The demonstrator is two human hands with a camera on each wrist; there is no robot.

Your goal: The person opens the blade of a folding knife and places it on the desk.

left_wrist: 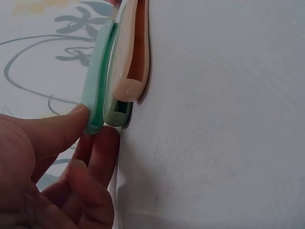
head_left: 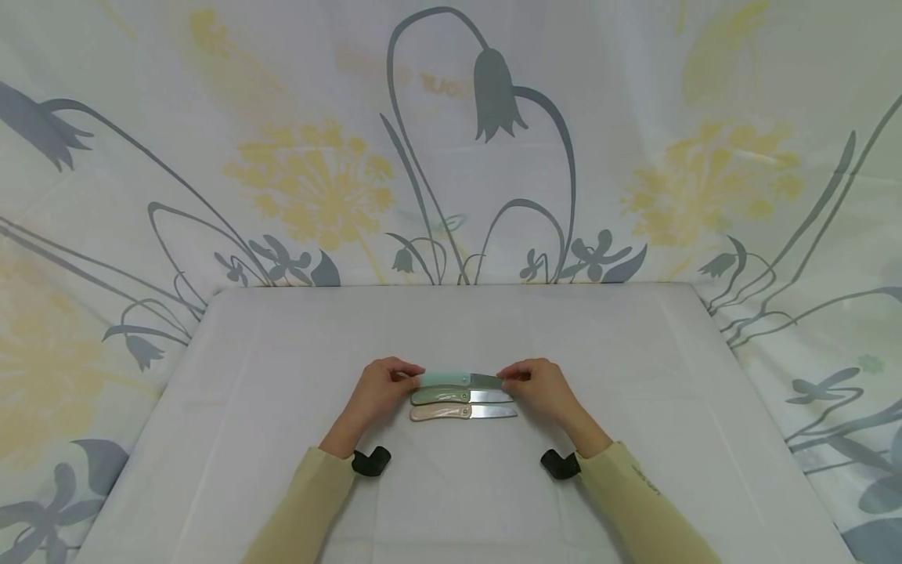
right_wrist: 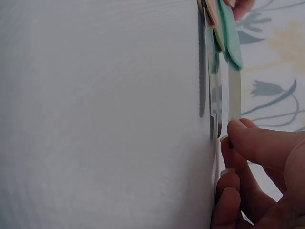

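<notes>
My left hand (head_left: 381,385) pinches the handle end of a mint-green folding knife (head_left: 444,379), thumb on one side and fingers on the other. At the other end my right hand (head_left: 541,384) pinches the tip of its unfolded blade (right_wrist: 234,95). Just below it in the head view lies an olive-green folding knife (head_left: 440,396), blade out to the right. Nearest to me is a pink-beige folding knife (head_left: 440,412), also unfolded and pointing right. The three lie side by side, and the mint one stands slightly off the cloth in the right wrist view.
A white cloth (head_left: 282,470) covers the table. Behind and at both sides hangs a pale curtain (head_left: 606,94) with grey and yellow flowers. Black wrist cameras (head_left: 371,461) sit at both sleeve cuffs.
</notes>
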